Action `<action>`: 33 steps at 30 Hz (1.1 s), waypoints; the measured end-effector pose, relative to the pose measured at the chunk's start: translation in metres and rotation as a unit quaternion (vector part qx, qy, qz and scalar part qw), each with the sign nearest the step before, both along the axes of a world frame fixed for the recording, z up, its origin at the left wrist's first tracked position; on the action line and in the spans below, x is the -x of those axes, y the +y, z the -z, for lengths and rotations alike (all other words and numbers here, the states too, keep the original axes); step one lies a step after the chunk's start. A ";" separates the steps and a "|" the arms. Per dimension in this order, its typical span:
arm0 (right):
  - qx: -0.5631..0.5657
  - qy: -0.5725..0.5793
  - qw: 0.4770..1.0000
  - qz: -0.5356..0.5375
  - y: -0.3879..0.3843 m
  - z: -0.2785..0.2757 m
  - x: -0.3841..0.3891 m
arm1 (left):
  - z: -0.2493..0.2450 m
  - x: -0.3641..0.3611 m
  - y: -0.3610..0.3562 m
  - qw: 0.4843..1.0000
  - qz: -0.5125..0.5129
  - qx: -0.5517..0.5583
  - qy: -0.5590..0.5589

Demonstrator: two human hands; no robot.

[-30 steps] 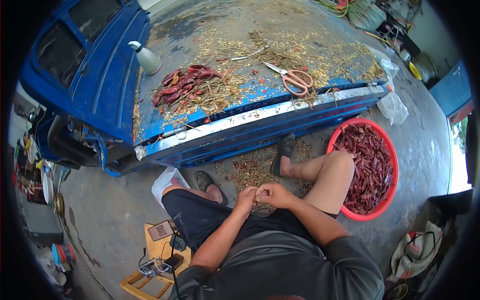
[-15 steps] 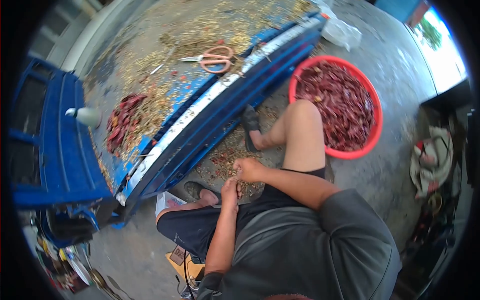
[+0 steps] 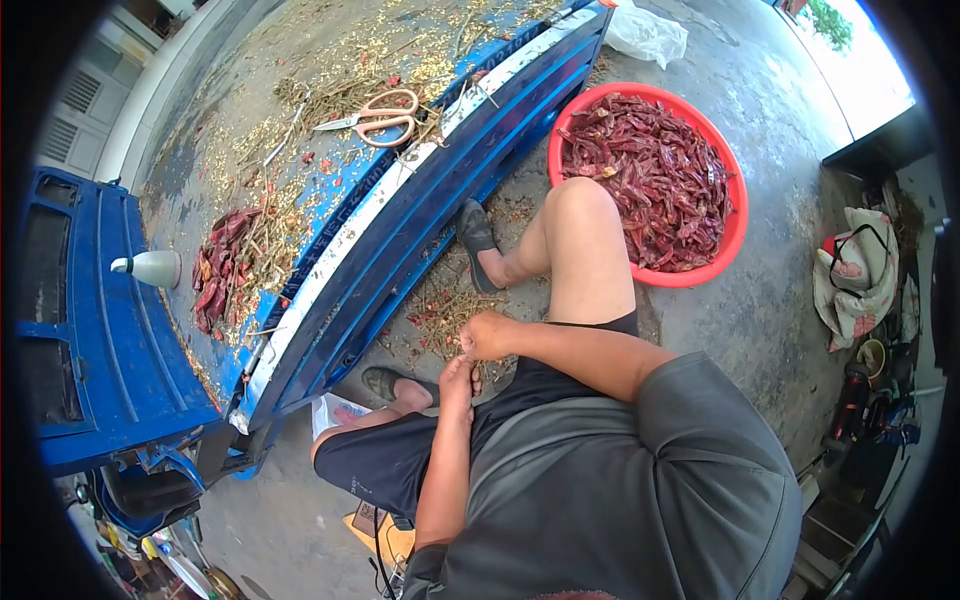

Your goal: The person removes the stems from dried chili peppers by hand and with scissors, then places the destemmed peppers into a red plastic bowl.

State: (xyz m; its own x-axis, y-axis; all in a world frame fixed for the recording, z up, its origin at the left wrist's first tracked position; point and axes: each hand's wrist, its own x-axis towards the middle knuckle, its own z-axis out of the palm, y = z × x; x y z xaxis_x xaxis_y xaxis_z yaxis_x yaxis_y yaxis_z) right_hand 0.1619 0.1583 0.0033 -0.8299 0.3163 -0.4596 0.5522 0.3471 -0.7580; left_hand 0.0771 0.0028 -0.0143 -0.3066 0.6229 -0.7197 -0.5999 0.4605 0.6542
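My right hand (image 3: 487, 335) is closed, its fingers curled in a pinch just above my left hand (image 3: 458, 382). The left one is closed as well, and the two nearly touch over my lap. Whatever is between the fingers is too small or hidden to make out. Below and beyond them, stalks and red scraps (image 3: 450, 318) litter the floor. Past my right knee stands a red basin (image 3: 742, 190) heaped with dried red chillies (image 3: 650, 185). A smaller pile of dried chillies (image 3: 222, 265) lies on the blue truck bed (image 3: 345, 190) to the left.
Scissors with pink handles (image 3: 385, 118) lie on the truck bed among stalks and pale seeds. A white bottle (image 3: 155, 268) is at its left side. A clear plastic bag (image 3: 645, 35) rests beyond the basin, and a pale sack (image 3: 858, 275) at far right.
The whole view has shifted slightly, with the truck bed and basin appearing farther left and up. My hands stay together in nearly the same place, both closed.
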 end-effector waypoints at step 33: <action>-0.476 0.063 0.868 0.130 0.260 -0.156 0.172 | -0.012 0.017 -0.013 0.998 -0.017 -0.063 0.012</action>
